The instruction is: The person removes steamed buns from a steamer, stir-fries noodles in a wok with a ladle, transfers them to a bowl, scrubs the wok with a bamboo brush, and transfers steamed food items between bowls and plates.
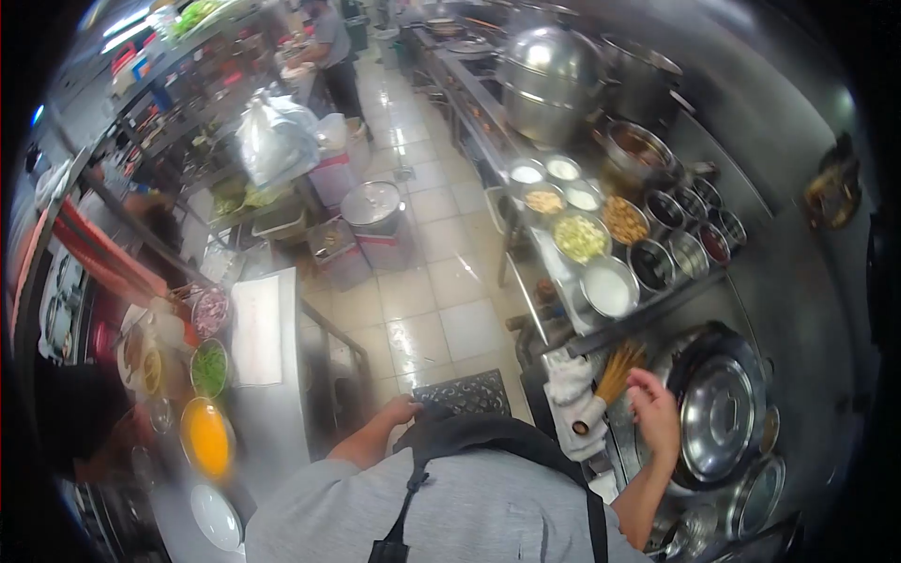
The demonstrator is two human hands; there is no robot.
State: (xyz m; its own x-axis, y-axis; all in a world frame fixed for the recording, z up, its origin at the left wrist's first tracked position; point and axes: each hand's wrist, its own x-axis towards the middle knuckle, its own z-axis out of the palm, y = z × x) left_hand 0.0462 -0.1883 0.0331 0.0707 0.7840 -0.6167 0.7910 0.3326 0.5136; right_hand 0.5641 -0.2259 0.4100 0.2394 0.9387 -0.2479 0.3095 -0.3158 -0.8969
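My right hand (654, 413) is raised beside the stove with its fingers curved and apart, holding nothing visible. Just left of it a bamboo wok brush (619, 364) points up, next to a folded white towel (568, 383). To its right lies a round metal lid (721, 418) in a dark-rimmed wok (699, 342). My left hand (404, 410) is low in front of my waist, close to the dark apron (488, 431). Its fingers are small and partly hidden, so I cannot make out whether they hold anything.
Bowls of chopped vegetables (581, 236) and white liquid (608, 287) line the right counter near a large steamer pot (549, 84). On the left counter sit an orange-filled bowl (207, 438), an oval white plate (216, 517) and a white board (258, 328). A co-worker (328, 47) stands far back.
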